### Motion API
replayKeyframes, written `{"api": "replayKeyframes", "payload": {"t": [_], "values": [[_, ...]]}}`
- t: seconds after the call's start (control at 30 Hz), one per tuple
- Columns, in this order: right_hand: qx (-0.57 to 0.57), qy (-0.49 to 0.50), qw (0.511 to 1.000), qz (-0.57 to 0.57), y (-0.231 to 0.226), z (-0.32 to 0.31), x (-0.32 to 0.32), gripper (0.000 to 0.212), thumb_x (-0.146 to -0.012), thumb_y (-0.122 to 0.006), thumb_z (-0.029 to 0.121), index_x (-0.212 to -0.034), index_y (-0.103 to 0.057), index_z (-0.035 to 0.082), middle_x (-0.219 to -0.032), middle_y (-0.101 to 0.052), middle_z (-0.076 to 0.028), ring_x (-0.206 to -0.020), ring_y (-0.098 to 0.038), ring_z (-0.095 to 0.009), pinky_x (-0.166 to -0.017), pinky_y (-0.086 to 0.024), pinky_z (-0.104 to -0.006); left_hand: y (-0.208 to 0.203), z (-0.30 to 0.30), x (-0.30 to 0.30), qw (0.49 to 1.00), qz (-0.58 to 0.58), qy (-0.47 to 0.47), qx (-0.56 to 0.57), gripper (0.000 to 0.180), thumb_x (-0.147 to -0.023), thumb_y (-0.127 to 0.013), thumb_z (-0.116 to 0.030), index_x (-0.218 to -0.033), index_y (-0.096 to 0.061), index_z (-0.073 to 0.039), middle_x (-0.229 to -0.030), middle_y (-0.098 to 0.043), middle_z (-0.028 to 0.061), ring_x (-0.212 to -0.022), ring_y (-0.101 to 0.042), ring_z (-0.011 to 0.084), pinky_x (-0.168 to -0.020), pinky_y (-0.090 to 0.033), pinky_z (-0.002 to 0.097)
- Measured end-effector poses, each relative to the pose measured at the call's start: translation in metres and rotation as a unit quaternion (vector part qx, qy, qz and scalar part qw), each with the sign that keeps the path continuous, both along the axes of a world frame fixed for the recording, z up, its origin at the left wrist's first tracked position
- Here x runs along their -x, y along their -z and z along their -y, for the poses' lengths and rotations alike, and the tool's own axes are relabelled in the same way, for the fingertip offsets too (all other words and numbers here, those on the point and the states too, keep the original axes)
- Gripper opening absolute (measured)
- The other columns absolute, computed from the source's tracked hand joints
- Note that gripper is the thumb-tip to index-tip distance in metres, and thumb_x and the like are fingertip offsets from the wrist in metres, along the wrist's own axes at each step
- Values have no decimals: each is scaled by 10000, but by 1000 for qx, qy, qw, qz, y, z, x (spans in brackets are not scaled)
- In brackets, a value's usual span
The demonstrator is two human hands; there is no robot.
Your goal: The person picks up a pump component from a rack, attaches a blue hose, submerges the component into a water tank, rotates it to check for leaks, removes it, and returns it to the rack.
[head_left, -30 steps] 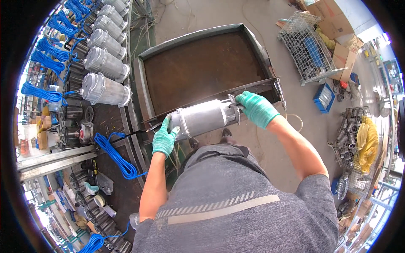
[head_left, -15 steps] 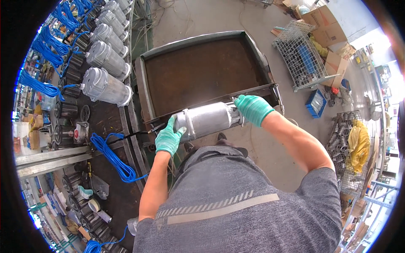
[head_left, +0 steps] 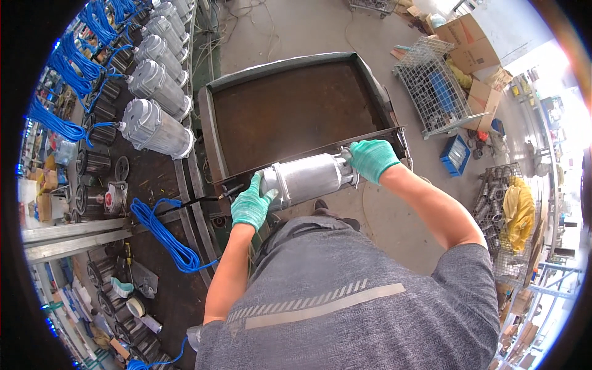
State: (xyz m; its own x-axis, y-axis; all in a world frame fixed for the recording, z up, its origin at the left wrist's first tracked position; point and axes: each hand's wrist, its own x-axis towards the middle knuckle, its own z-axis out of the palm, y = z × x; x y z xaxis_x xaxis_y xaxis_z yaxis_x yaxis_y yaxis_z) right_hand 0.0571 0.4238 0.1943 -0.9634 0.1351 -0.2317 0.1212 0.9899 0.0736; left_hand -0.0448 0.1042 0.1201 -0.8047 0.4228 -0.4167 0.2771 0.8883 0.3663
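A silver cylindrical metal housing (head_left: 309,180) lies nearly level in front of my body, at the near edge of a dark rectangular tank (head_left: 296,108). My left hand (head_left: 251,205), in a green glove, grips its left end with the thumb on top. At the other end my right hand (head_left: 373,161), also gloved in green, is closed round the narrower ribbed part; its fingertips are partly hidden. Just left of my left hand, a black cable end with a brass-coloured tip (head_left: 229,190) sits by the tank's corner.
Similar housings (head_left: 157,129) with blue cable coils (head_left: 55,126) line the bench at left. Another blue coil (head_left: 163,237) lies on the dark bench top. To the right stand a wire cage (head_left: 435,86), a blue crate (head_left: 455,154) and a basket of metal parts with yellow cloth (head_left: 520,209).
The housing and both hands have shifted slightly right in the picture. A little more of the ribbed right end shows beside my right hand. Both hands keep their grip.
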Motion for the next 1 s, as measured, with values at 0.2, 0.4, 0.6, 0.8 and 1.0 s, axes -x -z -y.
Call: {"api": "replayKeyframes", "payload": {"t": [0.2, 0.4, 0.6, 0.8, 1.0], "values": [[10, 21, 999, 22, -6, -1, 2, 324, -999, -549, 331, -947, -732, 69, -874, -750, -171, -852, -744, -343, -743, -588, -464, 5, 2, 2, 1000, -6, 9, -1, 777, -913, -685, -560, -1563, -393, -249, -930, -739, 221, -885, -717, 402, -824, -544, 505], [-28, -55, 991, 122, -5, -6, 5, 332, -998, -555, 333, -974, -746, 62, -918, -758, -169, -897, -746, -351, -777, -592, -469, 6, 2, 2, 1000, -3, 9, -7, 772, -912, -685, -565, -1558, -397, -254, -933, -738, 224, -886, -717, 405, -824, -542, 506], [7, 36, 999, -16, 1, 3, -7, 282, -992, -565, 318, -1026, -742, 101, -973, -765, -132, -931, -737, -348, -806, -587, -466, 6, 3, 2, 1000, -6, 8, -17, 765, -913, -684, -565, -1555, -403, -259, -938, -741, 222, -886, -717, 408, -822, -541, 507], [-16, 15, 987, 157, -27, 17, 12, 305, -1003, -552, 346, -1021, -747, 113, -1039, -764, -118, -950, -736, -339, -812, -586, -464, -4, -1, 2, 1000, 19, -10, -7, 731, -903, -719, -515, -1522, -448, -237, -1115, -733, 229, -995, -711, 418, -880, -544, 503], [-22, 40, 995, 86, -16, 14, 3, 343, -1004, -538, 366, -1070, -703, 72, -1051, -745, -158, -972, -735, -336, -816, -584, -464, 0, 1, 1, 1000, 14, -15, -16, 734, -900, -721, -516, -1524, -449, -242, -1115, -733, 229, -988, -712, 422, -874, -546, 503]]}}
